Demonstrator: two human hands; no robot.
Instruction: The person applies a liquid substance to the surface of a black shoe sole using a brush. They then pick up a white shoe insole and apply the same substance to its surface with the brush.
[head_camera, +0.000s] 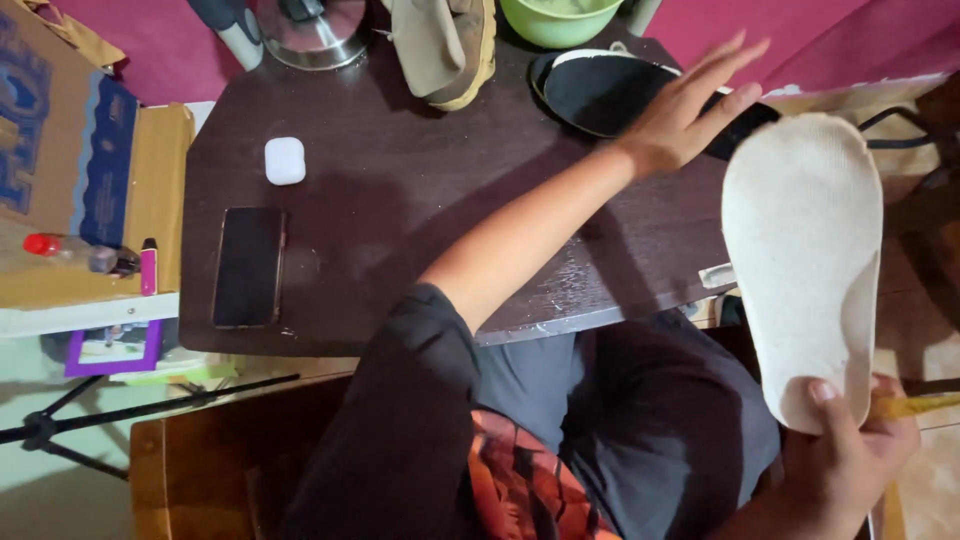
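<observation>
My left hand reaches across the dark wooden table with its fingers spread, over the near edge of a flat black sole piece; whether it touches the piece is unclear. My right hand, low at the right, grips the heel end of a white textured insole held up beside the table. A thin yellow stick pokes out from the same hand.
On the table lie a black phone and a white earbud case. At its far edge stand a tan shoe, a green bowl and a metal base. A cardboard box with a small bottle sits at the left.
</observation>
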